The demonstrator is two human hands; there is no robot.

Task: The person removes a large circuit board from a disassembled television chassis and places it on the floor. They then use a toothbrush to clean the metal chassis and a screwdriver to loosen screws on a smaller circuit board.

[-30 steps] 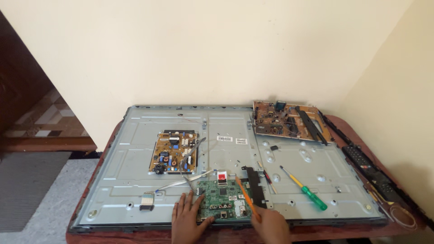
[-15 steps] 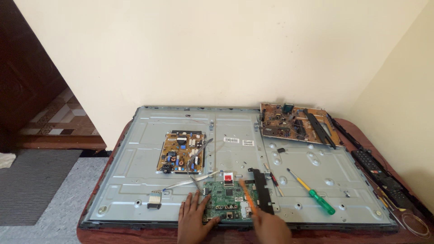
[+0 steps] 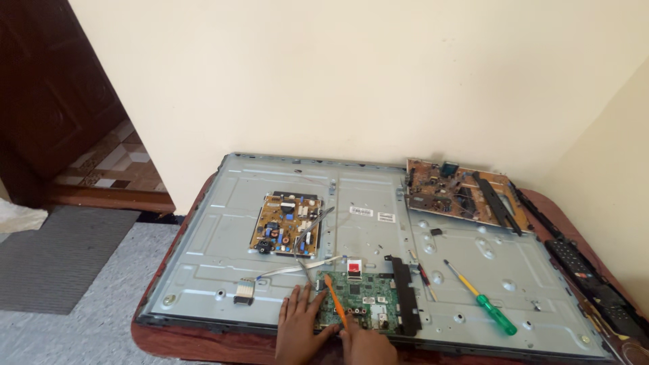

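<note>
A large grey metal back panel (image 3: 223,230) of a flat screen lies on a dark red table (image 3: 203,341). At its near edge is a green circuit board (image 3: 365,301). My left hand (image 3: 297,328) lies flat with its fingers on the board's left edge. My right hand (image 3: 368,345) grips an orange-handled tool (image 3: 336,301) whose tip points up over the board. A yellow-brown power board (image 3: 287,225) is mounted further back on the panel. Flat ribbon cables (image 3: 291,269) run from it toward the green board.
A green-handled screwdriver (image 3: 483,301) lies on the panel's right. A loose brown circuit board (image 3: 456,192) with black strips rests at the back right. A black strip (image 3: 403,297) lies beside the green board. Black parts (image 3: 595,287) line the right edge. A doormat (image 3: 61,253) covers the floor, left.
The view has swung left and up, so the panel sits further right in the picture. Both hands stay on the green board with the orange tool still upright.
</note>
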